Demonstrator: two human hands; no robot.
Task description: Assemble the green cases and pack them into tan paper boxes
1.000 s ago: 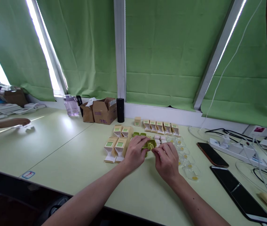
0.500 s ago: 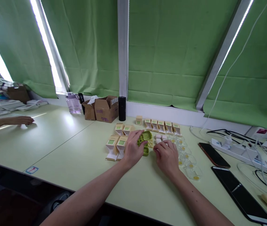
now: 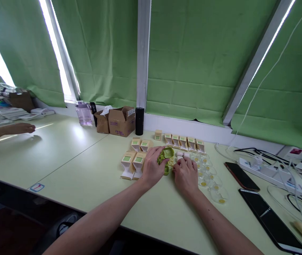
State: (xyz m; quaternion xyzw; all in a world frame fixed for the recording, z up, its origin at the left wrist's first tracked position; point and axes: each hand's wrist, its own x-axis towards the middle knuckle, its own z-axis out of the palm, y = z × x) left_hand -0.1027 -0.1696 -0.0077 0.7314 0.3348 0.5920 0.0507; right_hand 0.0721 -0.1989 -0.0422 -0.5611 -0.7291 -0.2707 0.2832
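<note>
My left hand (image 3: 153, 165) is closed around the edge of a green container (image 3: 168, 152), thumb against its near side. Just right of it, my right hand (image 3: 186, 175) has its fingers pressed together near small yellowish pieces (image 3: 171, 162); what they grip, if anything, is hidden. Behind those fingers lie small white pieces (image 3: 183, 154). Another green container (image 3: 166, 170) sits below the left thumb. Open cardboard boxes with green labels (image 3: 127, 161) stand left of my left hand. Clear round packs with yellow spots (image 3: 211, 177) lie right of my right hand.
A row of small boxes (image 3: 183, 142) stands behind my hands. Phones (image 3: 270, 217), a power strip (image 3: 268, 170) and cables lie at right. Cardboard boxes (image 3: 121, 122), a black cylinder (image 3: 139, 121) and a pink bottle (image 3: 83, 114) stand behind. Another person's hand (image 3: 20, 128) is far left.
My right hand has shifted slightly left, closer to the small yellowish pieces. My left hand still holds the green container. The other person's hand at far left has lifted and moved slightly.
</note>
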